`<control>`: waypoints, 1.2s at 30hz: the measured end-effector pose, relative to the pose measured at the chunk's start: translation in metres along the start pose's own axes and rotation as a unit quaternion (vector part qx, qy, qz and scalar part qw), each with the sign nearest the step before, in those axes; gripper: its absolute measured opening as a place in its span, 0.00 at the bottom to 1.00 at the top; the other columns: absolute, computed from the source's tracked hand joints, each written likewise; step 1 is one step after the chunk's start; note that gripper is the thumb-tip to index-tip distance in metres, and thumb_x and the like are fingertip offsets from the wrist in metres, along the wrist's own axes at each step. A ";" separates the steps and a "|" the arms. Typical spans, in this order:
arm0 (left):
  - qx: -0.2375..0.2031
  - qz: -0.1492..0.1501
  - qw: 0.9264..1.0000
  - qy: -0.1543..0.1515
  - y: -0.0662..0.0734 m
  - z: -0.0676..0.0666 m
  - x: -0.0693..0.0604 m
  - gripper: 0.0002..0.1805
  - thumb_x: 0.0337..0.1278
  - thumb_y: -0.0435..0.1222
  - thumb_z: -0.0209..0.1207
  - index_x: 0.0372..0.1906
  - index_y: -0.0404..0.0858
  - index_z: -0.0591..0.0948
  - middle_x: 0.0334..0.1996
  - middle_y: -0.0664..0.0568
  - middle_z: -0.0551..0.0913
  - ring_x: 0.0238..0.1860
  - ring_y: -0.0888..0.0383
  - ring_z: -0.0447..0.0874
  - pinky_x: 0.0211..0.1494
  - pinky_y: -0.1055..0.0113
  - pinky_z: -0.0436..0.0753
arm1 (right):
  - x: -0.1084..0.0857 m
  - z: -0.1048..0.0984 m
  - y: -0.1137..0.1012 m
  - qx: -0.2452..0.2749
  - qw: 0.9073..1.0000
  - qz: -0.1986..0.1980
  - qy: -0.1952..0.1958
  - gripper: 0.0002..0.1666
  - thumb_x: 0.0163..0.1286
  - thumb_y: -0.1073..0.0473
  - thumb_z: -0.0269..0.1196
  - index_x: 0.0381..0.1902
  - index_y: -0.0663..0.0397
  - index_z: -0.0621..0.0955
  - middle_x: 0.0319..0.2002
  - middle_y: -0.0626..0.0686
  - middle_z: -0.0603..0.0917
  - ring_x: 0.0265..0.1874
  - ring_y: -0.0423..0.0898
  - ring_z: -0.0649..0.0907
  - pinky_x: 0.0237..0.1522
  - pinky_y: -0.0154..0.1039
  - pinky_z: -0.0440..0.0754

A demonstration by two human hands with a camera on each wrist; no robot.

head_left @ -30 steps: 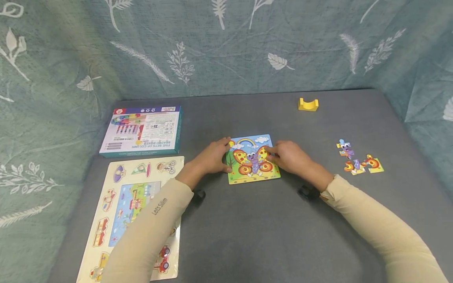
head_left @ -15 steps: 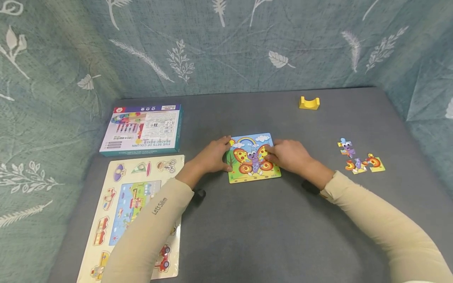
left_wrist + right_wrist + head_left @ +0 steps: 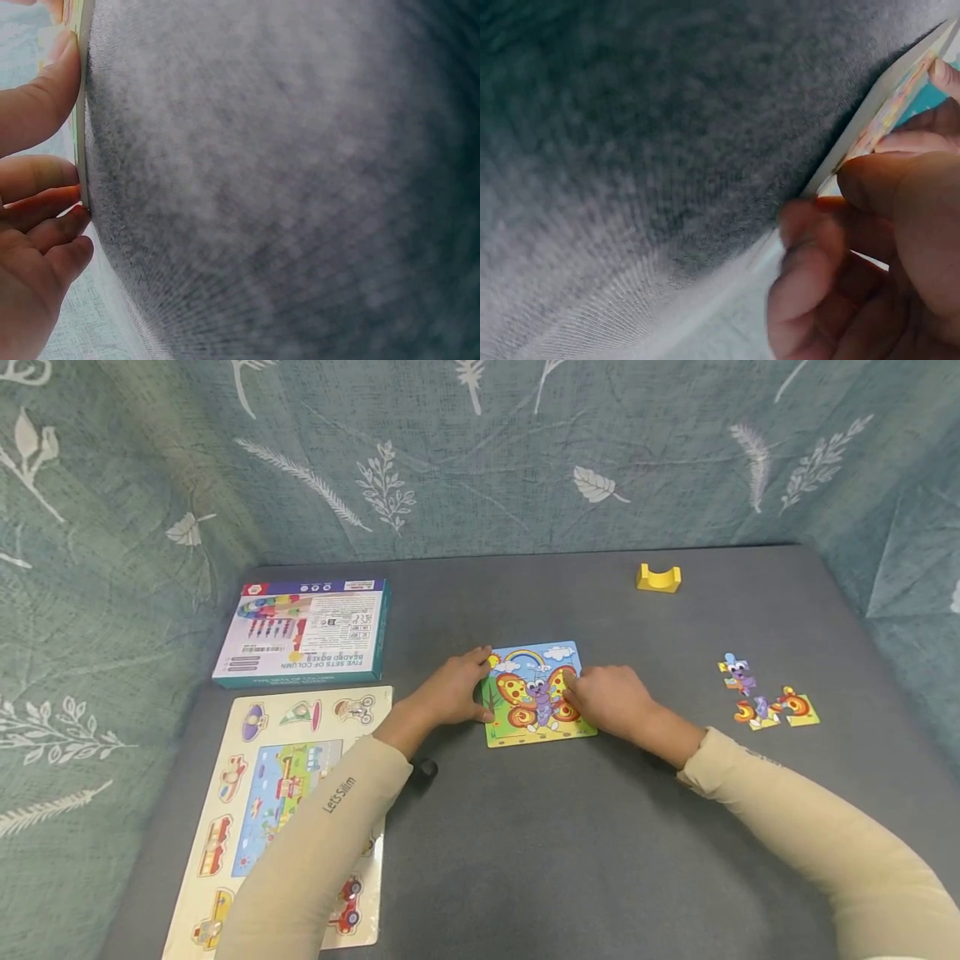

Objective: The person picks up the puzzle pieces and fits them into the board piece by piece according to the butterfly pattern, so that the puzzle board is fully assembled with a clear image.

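A square butterfly jigsaw puzzle (image 3: 538, 695) lies flat in the middle of the table, a rainbow along its far side. My left hand (image 3: 448, 691) holds its left edge, thumb near the front corner and fingers toward the far corner. The left wrist view has the thumb (image 3: 46, 97) and fingers against the board's thin edge. At the right edge my right hand (image 3: 613, 700) grips the board, thumb over the picture and the other fingers curled. In the right wrist view the right thumb (image 3: 874, 184) sits over the corner; fingertip contact beneath is partly hidden.
Several loose puzzle pieces (image 3: 761, 712) lie to the right. A yellow block with a curved notch (image 3: 658, 579) stands at the back. On the left are a boxed bead set (image 3: 303, 635) and a vehicle peg puzzle (image 3: 300, 727), partly under the left sleeve. A curtain hangs behind.
My right hand has shifted slightly toward the near side along the puzzle's right edge, its fingers more curled. The left hand keeps its place; the puzzle lies nearly where it was.
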State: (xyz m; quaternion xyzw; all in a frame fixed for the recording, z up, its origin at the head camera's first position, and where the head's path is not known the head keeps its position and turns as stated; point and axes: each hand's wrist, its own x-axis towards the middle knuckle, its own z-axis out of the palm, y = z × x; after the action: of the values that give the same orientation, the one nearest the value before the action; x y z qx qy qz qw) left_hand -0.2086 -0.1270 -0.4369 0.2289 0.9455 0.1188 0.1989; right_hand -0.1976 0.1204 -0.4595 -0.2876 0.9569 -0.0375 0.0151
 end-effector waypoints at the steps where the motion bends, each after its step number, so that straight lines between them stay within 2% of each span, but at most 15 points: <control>1: 0.000 0.001 1.000 0.001 0.000 0.000 0.000 0.45 0.47 0.45 0.71 0.68 0.30 0.67 0.75 0.40 0.53 0.76 0.45 0.49 0.77 0.53 0.54 | 0.000 0.000 0.000 0.008 1.000 0.003 -0.002 0.10 0.68 0.52 0.58 0.33 0.52 0.80 0.17 0.51 0.75 0.16 0.50 0.75 0.17 0.52 0.75; 5: -0.004 0.001 1.000 0.003 0.000 0.001 0.000 0.45 0.46 0.45 0.72 0.68 0.30 0.67 0.75 0.40 0.53 0.76 0.45 0.49 0.77 0.53 0.55 | 0.002 -0.001 0.001 0.035 0.999 0.014 -0.011 0.10 0.68 0.52 0.59 0.29 0.50 0.78 0.14 0.50 0.73 0.15 0.49 0.74 0.17 0.51 0.74; 9: -0.005 0.003 1.000 0.008 0.000 0.001 0.002 0.45 0.46 0.44 0.72 0.67 0.30 0.67 0.75 0.40 0.53 0.76 0.44 0.49 0.77 0.52 0.55 | 0.001 -0.002 0.004 0.053 0.999 -0.003 -0.013 0.10 0.69 0.54 0.56 0.29 0.51 0.77 0.13 0.47 0.69 0.14 0.46 0.71 0.15 0.46 0.71; 11: -0.001 0.003 1.000 0.008 0.000 0.001 0.002 0.45 0.46 0.44 0.72 0.67 0.29 0.67 0.75 0.40 0.53 0.76 0.44 0.50 0.77 0.52 0.55 | -0.002 -0.003 0.010 0.105 0.994 -0.018 -0.025 0.12 0.70 0.54 0.56 0.39 0.53 0.82 0.12 0.46 0.67 0.12 0.42 0.66 0.15 0.40 0.66; 13: 0.001 0.005 1.000 0.004 -0.001 0.001 0.002 0.45 0.46 0.45 0.72 0.67 0.29 0.67 0.75 0.40 0.53 0.76 0.43 0.49 0.77 0.51 0.55 | -0.007 -0.005 0.021 0.161 0.986 -0.015 -0.035 0.18 0.72 0.53 0.56 0.52 0.56 0.81 0.12 0.46 0.67 0.12 0.40 0.64 0.16 0.36 0.62; 15: 0.002 0.007 1.000 0.001 -0.001 0.002 0.002 0.45 0.46 0.45 0.72 0.67 0.29 0.67 0.75 0.39 0.53 0.76 0.43 0.49 0.77 0.50 0.55 | -0.017 -0.012 0.038 0.200 0.980 0.007 -0.025 0.24 0.71 0.54 0.57 0.61 0.59 0.76 0.15 0.47 0.73 0.13 0.39 0.65 0.18 0.35 0.64; 16: 0.001 0.007 1.000 0.001 -0.001 0.003 0.002 0.45 0.46 0.45 0.72 0.67 0.29 0.67 0.75 0.39 0.53 0.76 0.43 0.49 0.77 0.50 0.55 | -0.023 -0.016 0.047 0.207 0.978 0.024 -0.017 0.25 0.71 0.54 0.58 0.63 0.60 0.75 0.17 0.49 0.77 0.14 0.40 0.68 0.19 0.36 0.67; 19: -0.003 0.008 1.000 0.006 -0.002 0.003 0.003 0.44 0.46 0.45 0.72 0.66 0.29 0.69 0.75 0.40 0.53 0.76 0.43 0.50 0.77 0.50 0.56 | -0.048 -0.032 0.079 0.174 0.982 0.080 0.006 0.20 0.69 0.58 0.59 0.56 0.62 0.80 0.29 0.56 0.85 0.23 0.45 0.79 0.28 0.44 0.77; 20: -0.005 0.009 1.000 0.007 -0.002 0.002 0.003 0.43 0.46 0.44 0.72 0.66 0.29 0.69 0.75 0.40 0.54 0.76 0.43 0.50 0.77 0.50 0.56 | -0.057 -0.037 0.091 0.160 0.982 0.099 0.001 0.19 0.68 0.59 0.60 0.54 0.63 0.80 0.32 0.59 0.86 0.26 0.48 0.81 0.31 0.46 0.78; 23: -0.006 0.008 1.000 0.008 -0.003 0.001 0.002 0.43 0.46 0.44 0.72 0.66 0.29 0.69 0.75 0.40 0.54 0.76 0.43 0.50 0.77 0.50 0.56 | -0.083 -0.045 0.126 0.136 0.979 0.144 -0.043 0.17 0.67 0.60 0.60 0.49 0.67 0.81 0.36 0.63 0.86 0.31 0.53 0.84 0.34 0.52 0.80; 26: -0.005 0.009 1.000 0.009 -0.003 0.001 0.003 0.43 0.46 0.44 0.72 0.66 0.28 0.69 0.75 0.39 0.54 0.75 0.42 0.51 0.77 0.51 0.56 | -0.104 -0.046 0.153 0.132 0.972 0.179 -0.080 0.18 0.66 0.59 0.61 0.47 0.69 0.80 0.34 0.64 0.85 0.29 0.54 0.83 0.32 0.52 0.80; 31: -0.004 0.011 1.000 0.010 -0.004 0.002 0.003 0.44 0.46 0.45 0.72 0.66 0.28 0.69 0.75 0.39 0.54 0.75 0.42 0.51 0.76 0.49 0.56 | -0.123 -0.045 0.168 0.137 0.961 0.210 -0.112 0.22 0.63 0.56 0.64 0.47 0.71 0.78 0.32 0.63 0.83 0.27 0.51 0.81 0.30 0.51 0.79; 36: -0.009 0.008 1.000 0.013 -0.003 0.003 0.003 0.43 0.45 0.44 0.72 0.65 0.29 0.70 0.75 0.39 0.55 0.75 0.42 0.51 0.76 0.49 0.57 | -0.131 -0.040 0.176 0.129 0.962 0.210 -0.113 0.28 0.59 0.55 0.67 0.48 0.72 0.76 0.33 0.64 0.83 0.30 0.55 0.81 0.34 0.54 0.78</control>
State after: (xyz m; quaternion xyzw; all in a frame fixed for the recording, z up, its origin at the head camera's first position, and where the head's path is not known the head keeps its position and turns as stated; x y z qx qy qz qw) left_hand -0.2109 -0.1274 -0.4410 0.2328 0.9451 0.1315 0.1879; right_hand -0.1867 0.3418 -0.4325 -0.0779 0.9749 -0.1238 0.1681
